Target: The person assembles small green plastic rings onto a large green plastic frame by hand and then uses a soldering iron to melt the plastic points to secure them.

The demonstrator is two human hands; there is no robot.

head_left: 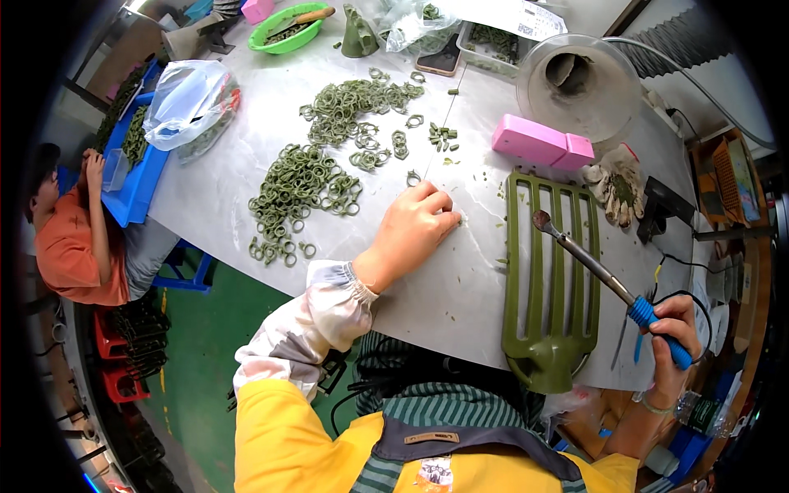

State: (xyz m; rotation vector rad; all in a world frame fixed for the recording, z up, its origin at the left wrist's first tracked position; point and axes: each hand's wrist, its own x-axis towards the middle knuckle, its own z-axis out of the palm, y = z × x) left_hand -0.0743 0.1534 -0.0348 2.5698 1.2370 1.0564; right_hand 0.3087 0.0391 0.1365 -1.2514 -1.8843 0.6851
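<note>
My right hand (pixel 678 333) grips the blue handle of a soldering iron (pixel 593 264). Its brown, wide tip hangs over a green slotted plastic part (pixel 532 271) shaped like a long grille with a rounded neck. On the grey table, my left hand (pixel 413 228) has its fingers curled together, and whatever they may hold is hidden. Just beyond its knuckles lies a single green ring (pixel 412 178). Several small green plastic rings make a near pile (pixel 292 191) and a far pile (pixel 349 105). Short green pegs (pixel 442 137) lie to the right of the far pile.
A pink block (pixel 530 141), a soiled glove (pixel 618 187) and a large fume hood (pixel 575 86) stand at the right. Along the back are a green basin (pixel 283 31), a phone (pixel 440 56) and a clear box (pixel 491 48). A person in orange (pixel 74 238) sits at the left beside a blue tray (pixel 136 185).
</note>
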